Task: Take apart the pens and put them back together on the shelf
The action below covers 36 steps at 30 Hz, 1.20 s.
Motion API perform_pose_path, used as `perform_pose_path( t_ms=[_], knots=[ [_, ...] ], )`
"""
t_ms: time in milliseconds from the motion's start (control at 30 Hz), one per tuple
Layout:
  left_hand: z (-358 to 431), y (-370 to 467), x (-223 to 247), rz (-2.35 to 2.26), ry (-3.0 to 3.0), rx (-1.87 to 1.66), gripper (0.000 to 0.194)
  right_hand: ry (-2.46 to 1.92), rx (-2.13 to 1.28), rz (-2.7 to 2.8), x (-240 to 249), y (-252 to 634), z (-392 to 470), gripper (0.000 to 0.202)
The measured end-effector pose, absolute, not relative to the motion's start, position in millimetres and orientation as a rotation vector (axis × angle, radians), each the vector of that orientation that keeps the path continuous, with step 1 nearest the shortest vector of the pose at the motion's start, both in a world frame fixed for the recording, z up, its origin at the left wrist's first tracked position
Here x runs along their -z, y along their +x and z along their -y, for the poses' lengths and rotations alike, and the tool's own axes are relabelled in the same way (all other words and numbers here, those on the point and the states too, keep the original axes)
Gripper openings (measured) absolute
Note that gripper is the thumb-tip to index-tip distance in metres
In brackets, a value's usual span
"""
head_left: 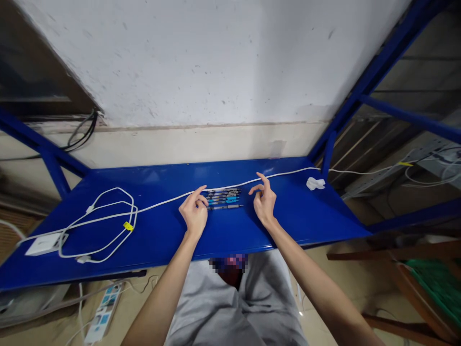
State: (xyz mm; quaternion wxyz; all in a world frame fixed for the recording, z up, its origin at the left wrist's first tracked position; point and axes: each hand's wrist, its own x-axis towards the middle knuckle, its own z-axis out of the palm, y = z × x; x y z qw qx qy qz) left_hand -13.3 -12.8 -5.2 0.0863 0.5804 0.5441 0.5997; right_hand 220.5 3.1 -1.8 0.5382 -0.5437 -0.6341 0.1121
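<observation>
Left hand and right hand flank at least four pens.

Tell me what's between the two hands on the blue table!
In the head view, several pens lie side by side between the left hand and the right hand, with a white cable running just behind them.
</observation>
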Motion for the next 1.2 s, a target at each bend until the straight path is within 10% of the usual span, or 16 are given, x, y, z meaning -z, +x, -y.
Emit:
perform_pose_path(
  t_ms=[367, 533, 1200],
  knots=[
    [14, -14, 5, -1.554, 1.763, -1.707, 0.039, -1.196, -0.495, 1.530, 4, 223, -8, 0.060],
    [7, -11, -5, -1.504, 1.860, -1.779, 0.020, -1.106, -0.497, 1.544, -2, 220, -13, 0.022],
    [2, -11, 1, -1.472, 2.110, -1.377, 0.026, -1.081, -0.479, 1.636, 1, 223, -20, 0.012]
  ],
)
